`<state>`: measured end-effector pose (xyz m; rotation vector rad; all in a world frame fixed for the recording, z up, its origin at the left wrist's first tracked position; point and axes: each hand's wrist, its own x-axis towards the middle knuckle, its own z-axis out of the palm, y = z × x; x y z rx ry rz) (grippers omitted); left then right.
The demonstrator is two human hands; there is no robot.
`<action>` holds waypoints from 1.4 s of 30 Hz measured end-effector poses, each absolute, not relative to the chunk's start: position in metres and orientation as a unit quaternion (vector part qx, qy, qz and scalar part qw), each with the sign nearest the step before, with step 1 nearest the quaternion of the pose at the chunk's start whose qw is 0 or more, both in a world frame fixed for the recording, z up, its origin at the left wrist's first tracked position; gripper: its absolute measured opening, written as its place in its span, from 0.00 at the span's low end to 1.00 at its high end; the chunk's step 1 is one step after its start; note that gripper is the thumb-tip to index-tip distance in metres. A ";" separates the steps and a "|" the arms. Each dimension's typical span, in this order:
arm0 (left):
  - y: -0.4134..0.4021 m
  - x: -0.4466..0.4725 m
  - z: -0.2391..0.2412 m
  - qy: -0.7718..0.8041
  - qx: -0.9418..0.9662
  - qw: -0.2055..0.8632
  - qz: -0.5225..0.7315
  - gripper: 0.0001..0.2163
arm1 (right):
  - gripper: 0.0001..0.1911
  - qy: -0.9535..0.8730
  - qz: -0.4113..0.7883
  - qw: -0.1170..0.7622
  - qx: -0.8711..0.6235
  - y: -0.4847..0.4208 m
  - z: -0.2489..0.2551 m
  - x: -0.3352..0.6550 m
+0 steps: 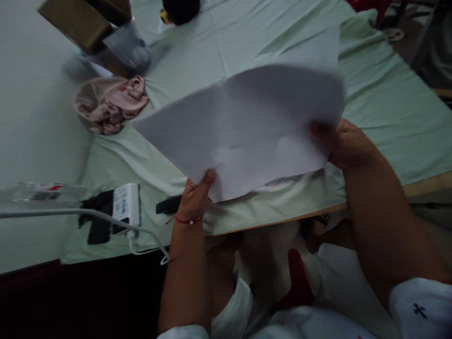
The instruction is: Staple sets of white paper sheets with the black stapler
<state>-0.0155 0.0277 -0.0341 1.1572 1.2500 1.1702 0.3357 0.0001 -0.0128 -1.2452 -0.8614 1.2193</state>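
A large white sheet of fabric or paper is held up above the pale green cloth that covers the table. My left hand pinches the sheet's near lower edge, thumb on top; a red thread bracelet is on that wrist. My right hand grips the sheet's right edge, fingers closed behind it. The sheet is blurred by motion and hides part of the green cloth.
A bundle of pink fabric lies at the left. A white power bank with a white cable lies near the front edge, beside a black object. A brown box and a dark round object sit at the back.
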 end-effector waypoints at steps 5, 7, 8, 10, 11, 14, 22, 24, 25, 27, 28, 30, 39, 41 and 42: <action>0.028 -0.010 -0.031 0.533 0.486 0.515 0.463 0.33 | 0.25 -0.318 0.535 0.528 -0.578 0.007 -0.014 0.338; 0.030 -0.008 -0.031 0.543 0.491 0.505 0.457 0.32 | 0.24 -0.314 0.539 0.519 -0.584 0.007 -0.016 0.339; 0.031 -0.008 -0.031 0.545 0.494 0.498 0.459 0.32 | 0.23 -0.316 0.541 0.523 -0.578 0.006 -0.016 0.338; 0.032 -0.008 -0.031 0.542 0.500 0.487 0.468 0.33 | 0.21 -0.328 0.544 0.537 -0.555 0.003 -0.015 0.336; 0.032 -0.008 -0.031 0.537 0.504 0.485 0.472 0.34 | 0.20 -0.338 0.538 0.550 -0.542 0.001 -0.013 0.335; 0.031 -0.014 -0.034 0.521 0.524 0.481 0.472 0.34 | 0.17 -0.363 0.494 0.594 -0.520 -0.004 -0.006 0.333; 0.041 -0.034 -0.050 0.561 0.575 0.430 0.413 0.30 | 0.20 -0.419 0.428 0.561 -0.571 -0.014 0.001 0.337; 0.043 -0.032 -0.051 0.557 0.578 0.429 0.415 0.29 | 0.21 -0.423 0.421 0.554 -0.581 -0.016 0.001 0.337; 0.043 -0.030 -0.050 0.552 0.583 0.424 0.419 0.28 | 0.21 -0.426 0.421 0.555 -0.577 -0.016 0.001 0.336; 0.042 -0.026 -0.048 0.541 0.608 0.404 0.417 0.25 | 0.20 -0.431 0.423 0.561 -0.566 -0.015 0.002 0.334; 0.040 -0.024 -0.046 0.536 0.625 0.392 0.410 0.24 | 0.19 -0.429 0.425 0.562 -0.565 -0.014 0.002 0.333; 0.034 -0.020 -0.041 0.534 0.642 0.383 0.395 0.24 | 0.17 -0.417 0.428 0.560 -0.574 -0.010 0.000 0.331; 0.001 -0.004 -0.024 0.513 0.474 0.578 0.421 0.35 | 0.17 -0.334 0.470 0.616 -0.537 -0.006 0.004 0.331; 0.000 -0.002 -0.023 0.505 0.456 0.611 0.404 0.35 | 0.17 -0.312 0.488 0.591 -0.561 -0.007 0.004 0.332; 0.001 -0.002 -0.022 0.505 0.449 0.624 0.392 0.34 | 0.16 -0.302 0.494 0.581 -0.572 -0.008 0.004 0.332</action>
